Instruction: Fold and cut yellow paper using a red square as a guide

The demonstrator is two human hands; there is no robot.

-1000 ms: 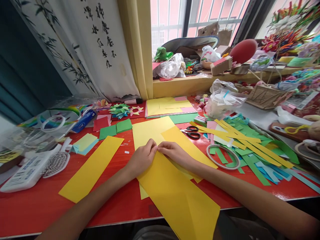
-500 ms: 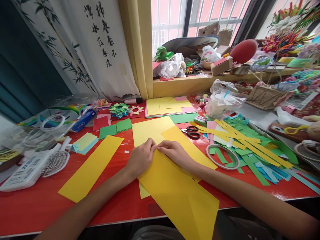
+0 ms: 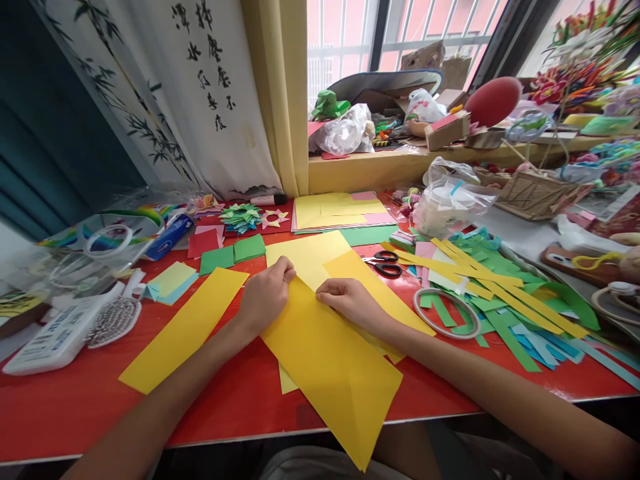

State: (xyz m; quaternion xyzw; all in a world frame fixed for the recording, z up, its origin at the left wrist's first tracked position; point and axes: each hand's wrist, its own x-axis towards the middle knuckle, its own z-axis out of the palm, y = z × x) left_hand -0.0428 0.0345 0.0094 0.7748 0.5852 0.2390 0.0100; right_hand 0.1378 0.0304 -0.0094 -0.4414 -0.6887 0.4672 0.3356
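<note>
A large sheet of yellow paper (image 3: 335, 367) is pinched along its far edge by both hands. My left hand (image 3: 267, 293) has its fingers closed on the upper left corner. At the edge farther right, my right hand (image 3: 350, 303) grips it between thumb and fingers. The sheet slants toward me, its near corner hanging past the table's front edge. Under it lie a pale yellow sheet (image 3: 305, 253) and another deep yellow piece (image 3: 370, 280). To the left rests a long yellow paper strip (image 3: 185, 333).
Black-handled scissors (image 3: 387, 263) and a tape roll (image 3: 447, 313) lie right of my hands. Beyond them is a heap of green, blue and yellow paper strips (image 3: 500, 300). Green paper squares (image 3: 233, 257) and a white plastic pack (image 3: 60, 333) are on the left of the red table (image 3: 220, 407).
My left hand has moved left and slightly up, away from my right hand. The yellow sheet has swung left, its near end now farther left and higher.
</note>
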